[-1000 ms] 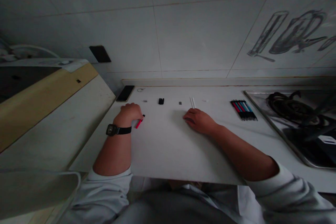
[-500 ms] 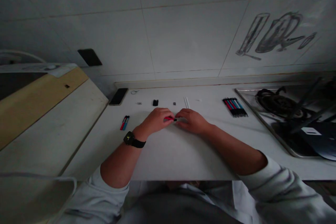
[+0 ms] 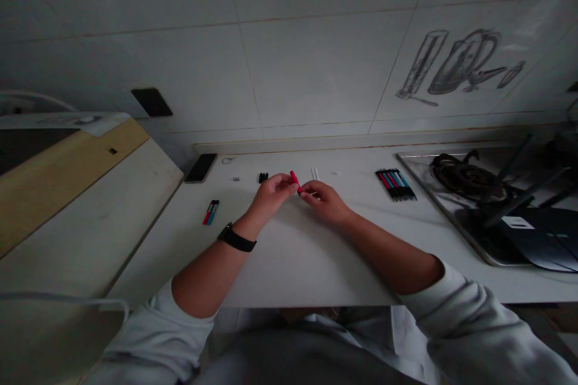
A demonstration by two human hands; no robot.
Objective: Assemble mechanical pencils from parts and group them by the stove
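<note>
My left hand [image 3: 274, 190] pinches a red pen barrel [image 3: 294, 178], which tilts with its dark end down toward my right hand [image 3: 326, 200]. The right thumb and fingers are closed at that lower end; exactly what lies between them is mostly hidden. Behind the left hand are small black pen parts [image 3: 263, 177], partly covered by it. Several tiny springs [image 3: 236, 179] lie left of those. White refill sticks [image 3: 315, 174] stretch out just beyond the right hand. Two more barrels, one red and one blue [image 3: 214, 212], lie left of my left wrist.
A row of several assembled pens [image 3: 396, 184] lies to the right, beside a steel gas stove [image 3: 465, 216] with a black router-like device [image 3: 537, 234] on it. A phone [image 3: 201, 168] rests at the back left, near a wooden-edged box [image 3: 90, 162]. Tiled wall closes the back.
The red barrel has gone from nearly level to a steep tilt, its red end raised. Both hands have lifted slightly, and the right fingers have closed in on its lower end. The view has shifted a little.
</note>
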